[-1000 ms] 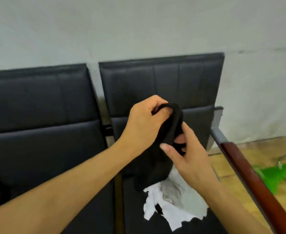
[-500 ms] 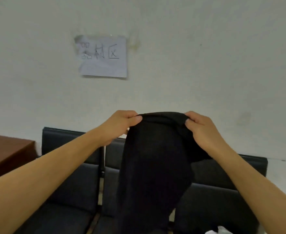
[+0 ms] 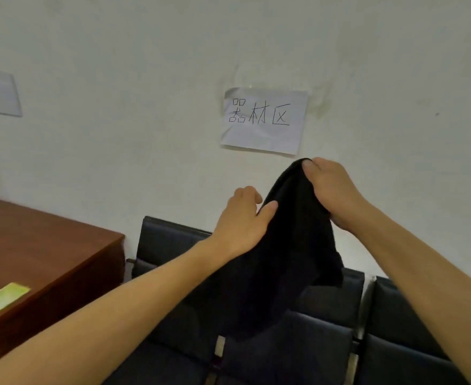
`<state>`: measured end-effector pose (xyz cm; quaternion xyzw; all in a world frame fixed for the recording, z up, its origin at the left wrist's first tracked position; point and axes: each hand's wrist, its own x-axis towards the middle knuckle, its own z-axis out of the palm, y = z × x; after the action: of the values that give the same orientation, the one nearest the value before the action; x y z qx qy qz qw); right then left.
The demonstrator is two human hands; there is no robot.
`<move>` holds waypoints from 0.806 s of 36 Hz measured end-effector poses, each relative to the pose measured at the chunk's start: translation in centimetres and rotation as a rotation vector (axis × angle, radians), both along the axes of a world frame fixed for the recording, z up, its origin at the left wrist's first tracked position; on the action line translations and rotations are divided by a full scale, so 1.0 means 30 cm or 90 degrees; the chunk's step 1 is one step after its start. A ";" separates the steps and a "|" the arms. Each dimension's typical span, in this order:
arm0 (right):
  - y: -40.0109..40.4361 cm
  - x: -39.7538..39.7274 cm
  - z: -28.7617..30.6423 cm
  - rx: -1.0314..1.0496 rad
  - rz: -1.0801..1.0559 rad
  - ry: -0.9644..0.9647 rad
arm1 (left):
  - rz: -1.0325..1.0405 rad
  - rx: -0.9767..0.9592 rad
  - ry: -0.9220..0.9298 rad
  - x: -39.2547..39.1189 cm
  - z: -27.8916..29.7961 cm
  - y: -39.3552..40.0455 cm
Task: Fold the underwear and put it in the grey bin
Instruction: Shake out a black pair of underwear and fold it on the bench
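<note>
The black underwear (image 3: pixel 284 262) hangs in the air in front of the wall, above the row of black seats. My right hand (image 3: pixel 331 190) grips its top edge, with the thumb pressed on the cloth's highest point. Lower and to the left, my left hand (image 3: pixel 242 220) pinches the cloth's left edge between thumb and fingers. The garment droops in a bunched, tapering shape down to the seat backs. No grey bin appears in the head view.
Black padded seats (image 3: pixel 326 329) run along the wall below the hands. A brown wooden table (image 3: pixel 48 251) stands at the left with a green-yellow card (image 3: pixel 1 298) on it. A paper sign (image 3: pixel 265 120) with handwriting is stuck on the wall.
The view swung left, bringing the table into sight. My hands, level on the waistband before, now sit uneven: the right one higher, the left one lower on the cloth's side.
</note>
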<state>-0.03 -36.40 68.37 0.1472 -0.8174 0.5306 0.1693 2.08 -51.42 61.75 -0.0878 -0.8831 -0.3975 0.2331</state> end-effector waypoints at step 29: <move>0.150 -0.090 0.013 -0.086 0.058 -0.055 | -0.247 0.399 -0.187 -0.179 0.191 -0.254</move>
<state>-2.73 -31.90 68.76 0.1491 -0.7790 0.5974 0.1190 -3.28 -59.03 67.48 -0.1199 -0.7101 -0.6926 0.0400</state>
